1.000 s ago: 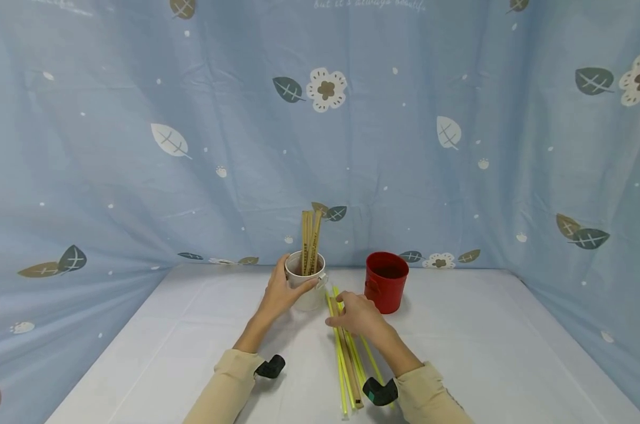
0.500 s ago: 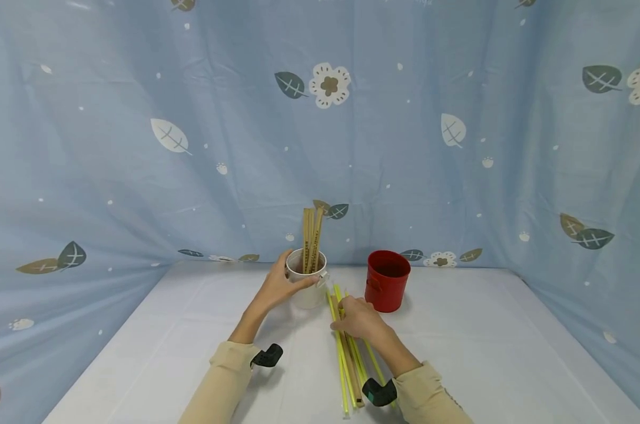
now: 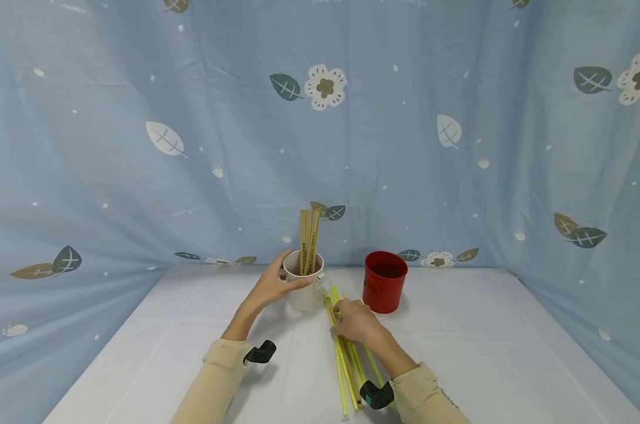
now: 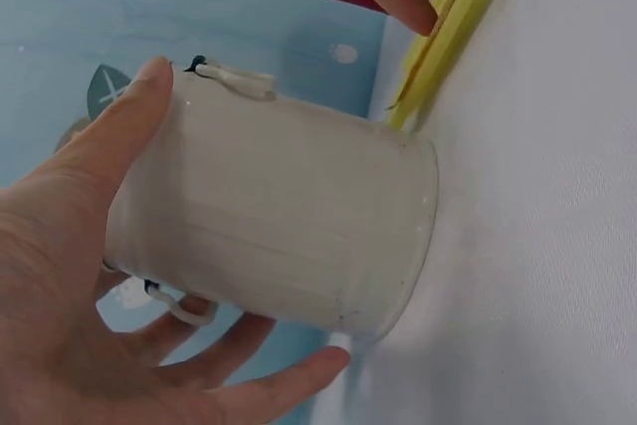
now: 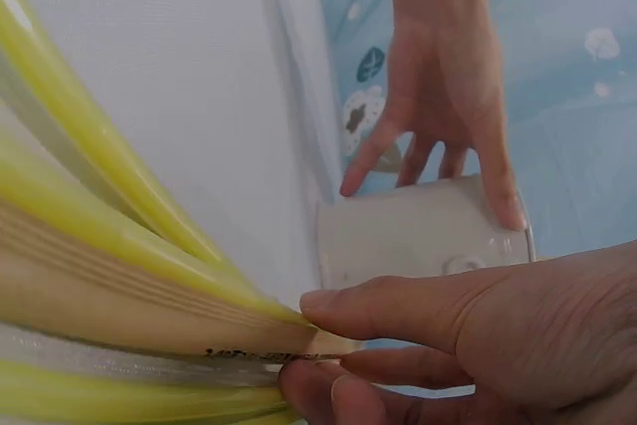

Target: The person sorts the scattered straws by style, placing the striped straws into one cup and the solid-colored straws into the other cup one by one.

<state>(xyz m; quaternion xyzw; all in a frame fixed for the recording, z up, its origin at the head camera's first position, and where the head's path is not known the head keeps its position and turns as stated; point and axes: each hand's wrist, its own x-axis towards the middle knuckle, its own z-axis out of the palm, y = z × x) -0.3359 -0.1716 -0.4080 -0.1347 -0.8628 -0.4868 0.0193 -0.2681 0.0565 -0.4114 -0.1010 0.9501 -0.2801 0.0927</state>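
Note:
My left hand [image 3: 269,287] holds a small white bucket [image 3: 302,299] near its rim, thumb on one side and fingers round the other. Several brown paper-wrapped chopsticks [image 3: 305,241] stand in that bucket. On the table in front lies a loose row of yellow straws [image 3: 342,383] in clear wrappers, with a brown paper chopstick wrapper [image 5: 149,311] among them. My right hand [image 3: 358,323] is over the far end of this row. In the right wrist view, its thumb and fingers pinch the brown wrapper's end, with yellow straws close on both sides.
A red bucket [image 3: 385,288] stands just beyond my right hand, to the right of the white one. The white table [image 3: 484,353] ends at a blue patterned curtain [image 3: 245,147] behind both buckets.
My right hand's thumb and fingers have come down and closed on the brown wrapper among the straws. The left hand stays at the white bucket, its wrist slightly further left.

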